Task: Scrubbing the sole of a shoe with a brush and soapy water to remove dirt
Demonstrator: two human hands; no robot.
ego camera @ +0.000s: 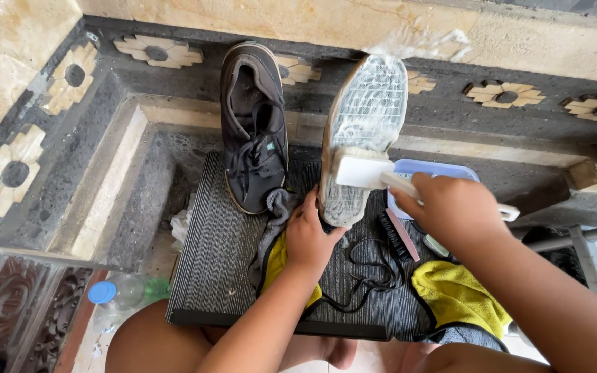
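While the left hand (310, 238) grips the heel of the upturned shoe (363, 138) and props it sole-up on the grey mat (215, 262), the right hand (450, 207) is closed around a white brush (364, 170) lying across the soapy sole. I'd keep strokes short, toward 12 o'clock, and the heel pinned. Other shoe (253, 128) leans at 10 o'clock, yellow cloth (459, 293) at 5.

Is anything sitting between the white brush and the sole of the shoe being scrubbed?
Nothing visible. The right hand holds the white brush flat against the soapy sole of the upturned shoe, which the left hand steadies at its lower end. The other shoe leans apart, to the left.
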